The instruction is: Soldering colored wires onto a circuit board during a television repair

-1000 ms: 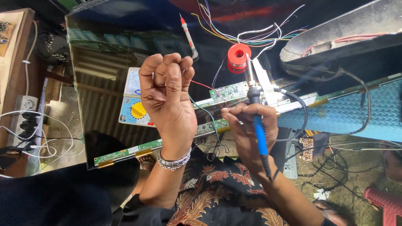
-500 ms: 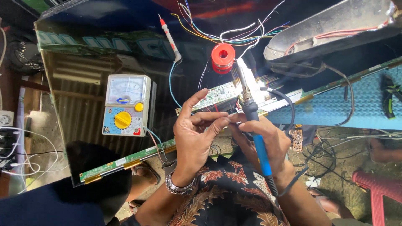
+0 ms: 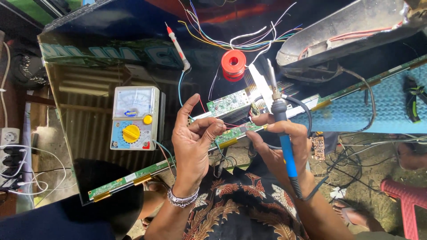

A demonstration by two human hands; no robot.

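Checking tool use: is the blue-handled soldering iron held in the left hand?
No, the right hand grips the soldering iron; the left hand pinches something small.

A blue matt plastic-handled soldering iron (image 3: 284,146) with a bare metal tip is seen. Glossy finish is shown by the dark mirror-like display panel (image 3: 111,53); smooth cream plastic by the analogue meter (image 3: 134,118).

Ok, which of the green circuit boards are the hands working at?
The small green board above the left hand, by the soldering iron in the right hand, not the long strip.
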